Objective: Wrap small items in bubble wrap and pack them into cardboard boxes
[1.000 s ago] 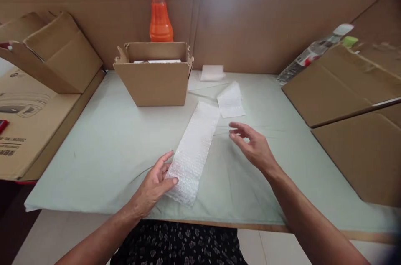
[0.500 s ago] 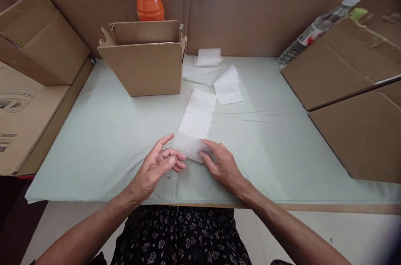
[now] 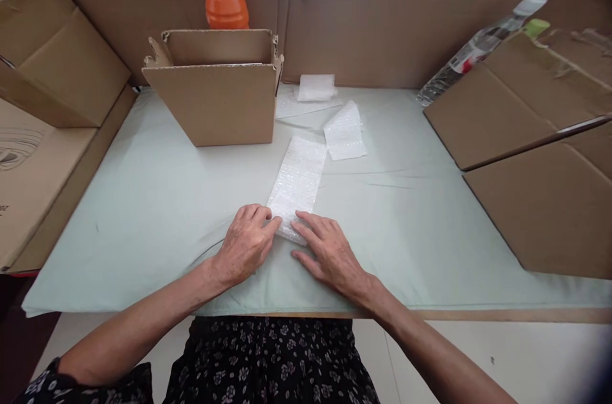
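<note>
Here, touched the near end of the bubble-wrap strip (image 3: 299,171) with loosely spread right hand (image 3: 329,251) and curled left hand (image 3: 246,241), could not tell whether gripping; had it lying on pale green cloth (image 3: 382,219), nearer than the cardboard box (image 3: 217,104).

The bare left hand (image 3: 246,243) is turned back-up, fingers (image 3: 249,211) bent at the knuckles, thumb (image 3: 273,224) pointing toward the right hand (image 3: 332,254); whether thumb and fingertips meet is hard to tell. Just beside it, the bare right hand lies palm down, fingers loosely extended, thumb set apart on the body side. Behind the hands, both bare forearms (image 3: 143,321) slant outward.
</note>
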### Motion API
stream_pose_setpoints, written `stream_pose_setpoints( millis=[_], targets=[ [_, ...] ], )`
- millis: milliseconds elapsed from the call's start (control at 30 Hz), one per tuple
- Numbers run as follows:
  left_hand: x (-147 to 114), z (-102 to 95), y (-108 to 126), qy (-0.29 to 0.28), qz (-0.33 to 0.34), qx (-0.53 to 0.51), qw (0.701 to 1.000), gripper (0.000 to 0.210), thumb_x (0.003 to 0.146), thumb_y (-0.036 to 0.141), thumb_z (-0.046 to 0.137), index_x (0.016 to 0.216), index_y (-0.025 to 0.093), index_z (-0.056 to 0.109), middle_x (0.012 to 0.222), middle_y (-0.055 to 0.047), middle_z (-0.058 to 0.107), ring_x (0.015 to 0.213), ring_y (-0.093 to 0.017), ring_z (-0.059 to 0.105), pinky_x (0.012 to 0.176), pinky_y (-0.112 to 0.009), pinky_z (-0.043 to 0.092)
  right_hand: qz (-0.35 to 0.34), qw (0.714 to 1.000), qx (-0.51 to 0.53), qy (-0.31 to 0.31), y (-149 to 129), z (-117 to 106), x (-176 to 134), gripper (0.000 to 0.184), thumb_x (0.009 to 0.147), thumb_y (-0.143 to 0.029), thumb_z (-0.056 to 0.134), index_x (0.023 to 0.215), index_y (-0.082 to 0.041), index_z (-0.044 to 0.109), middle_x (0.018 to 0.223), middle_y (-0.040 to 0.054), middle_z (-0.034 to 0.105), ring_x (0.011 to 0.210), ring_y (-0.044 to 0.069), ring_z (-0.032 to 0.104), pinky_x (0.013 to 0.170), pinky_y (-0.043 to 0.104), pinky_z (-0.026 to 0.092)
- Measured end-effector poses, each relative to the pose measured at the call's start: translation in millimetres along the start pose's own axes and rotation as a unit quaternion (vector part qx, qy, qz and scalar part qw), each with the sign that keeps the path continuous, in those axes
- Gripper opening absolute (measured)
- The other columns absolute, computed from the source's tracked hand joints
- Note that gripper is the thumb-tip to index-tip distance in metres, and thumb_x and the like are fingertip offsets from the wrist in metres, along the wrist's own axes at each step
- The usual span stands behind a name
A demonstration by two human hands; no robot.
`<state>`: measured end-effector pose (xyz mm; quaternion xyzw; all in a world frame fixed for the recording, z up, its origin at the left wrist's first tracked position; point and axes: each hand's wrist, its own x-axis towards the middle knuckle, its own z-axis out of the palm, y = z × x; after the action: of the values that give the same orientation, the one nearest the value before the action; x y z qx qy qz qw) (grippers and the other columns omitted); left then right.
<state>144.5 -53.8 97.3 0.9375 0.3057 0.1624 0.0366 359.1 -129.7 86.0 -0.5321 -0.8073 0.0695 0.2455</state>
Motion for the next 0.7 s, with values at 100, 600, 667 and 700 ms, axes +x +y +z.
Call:
stream_pose_setpoints(
  millis=[100, 600, 667, 700],
  targets=[
    [5.3, 0.4, -1.4, 0.030, 0.008, 0.014, 0.999, 0.016, 0.086, 0.005, 0.052, 0.091, 0.016, 0.063, 0.100, -0.012, 0.063, 0.096, -0.028, 0.056, 0.084, -0.044, 0.050, -0.001, 1.000, -0.002, 0.020, 3.5, 9.9, 7.1, 0.034, 0.096, -0.011, 0.049, 0.122, -0.022, 0.067, 0.136, 0.0144, 0.065, 0.124, 0.027, 0.062, 0.095, 0.049, 0.055],
    [4.0, -2.2, -0.2, -0.054, -0.086, -0.206, 0.973, 0.023, 0.092, 0.021, 0.057, 0.113, 0.020, 0.066, 0.094, -0.005, 0.074, 0.083, -0.022, 0.066, 0.081, -0.039, 0.053, 0.037, 0.998, 0.002, 0.057, -15.1, -18.1, -12.0, 0.033, 0.094, -0.023, 0.058, 0.127, -0.023, 0.063, 0.122, 0.0140, 0.069, 0.106, 0.029, 0.066, 0.084, 0.048, 0.055],
    [8.7, 3.5, -1.2, -0.023, -0.076, -0.145, 0.986, 0.024, 0.091, 0.020, 0.057, 0.113, 0.018, 0.066, 0.099, -0.009, 0.073, 0.089, -0.025, 0.066, 0.082, -0.042, 0.052, 0.003, 0.999, -0.039, 0.015, -15.5, -15.8, -9.4, 0.030, 0.093, -0.023, 0.060, 0.123, -0.021, 0.064, 0.120, 0.0145, 0.070, 0.106, 0.031, 0.065, 0.084, 0.049, 0.053],
    [9.4, 4.6, -1.2, -0.002, -0.071, -0.131, 0.989, 0.023, 0.092, 0.020, 0.058, 0.114, 0.017, 0.065, 0.102, -0.011, 0.072, 0.092, -0.026, 0.065, 0.082, -0.042, 0.052, -0.008, 0.999, -0.052, -0.005, -15.0, -14.1, -7.2, 0.027, 0.094, -0.022, 0.059, 0.120, -0.020, 0.065, 0.119, 0.0140, 0.071, 0.105, 0.031, 0.065, 0.084, 0.049, 0.052]
  ],
)
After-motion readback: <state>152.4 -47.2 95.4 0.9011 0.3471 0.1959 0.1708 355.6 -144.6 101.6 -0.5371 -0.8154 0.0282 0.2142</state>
